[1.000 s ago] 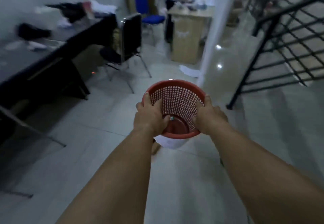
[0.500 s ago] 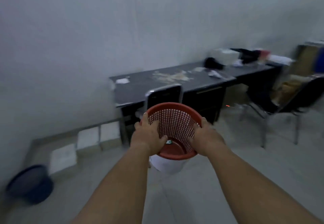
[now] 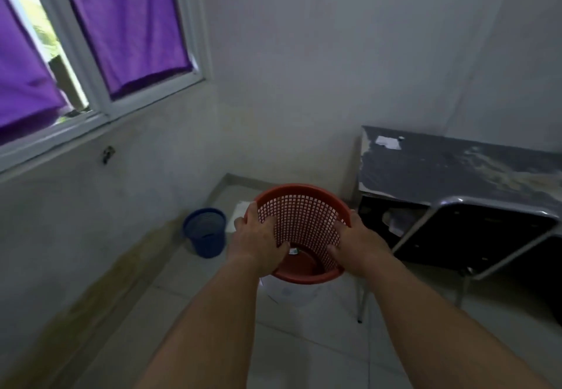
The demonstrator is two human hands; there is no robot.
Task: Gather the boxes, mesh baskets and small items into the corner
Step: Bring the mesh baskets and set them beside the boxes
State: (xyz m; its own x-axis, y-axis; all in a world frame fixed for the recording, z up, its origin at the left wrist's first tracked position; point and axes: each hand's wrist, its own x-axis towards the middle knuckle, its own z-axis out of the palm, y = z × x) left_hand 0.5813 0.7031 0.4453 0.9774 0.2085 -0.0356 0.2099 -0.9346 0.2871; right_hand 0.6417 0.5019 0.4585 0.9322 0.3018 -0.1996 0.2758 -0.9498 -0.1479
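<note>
I carry a red mesh basket (image 3: 304, 221) in front of me at waist height, tilted so its mouth faces away and its solid bottom shows. My left hand (image 3: 258, 242) grips its left rim, thumb inside. My right hand (image 3: 355, 245) grips the right rim the same way. A white container (image 3: 289, 293) shows just under the red basket, mostly hidden. A blue mesh basket (image 3: 206, 232) stands upright on the floor near the corner, to the left of my hands. White flat boxes (image 3: 240, 215) lie on the floor behind my left hand, mostly hidden.
A dark desk (image 3: 450, 169) with paper scraps stands against the right wall. A metal-framed chair (image 3: 474, 236) stands in front of it, close to my right hand. A window with purple curtains (image 3: 121, 23) is on the left wall. Tiled floor (image 3: 304, 343) lies below.
My view has swung left from the desk to the room's corner and window. The blue basket now lies closer, centre-left. Both hands keep the same grip on the red basket.
</note>
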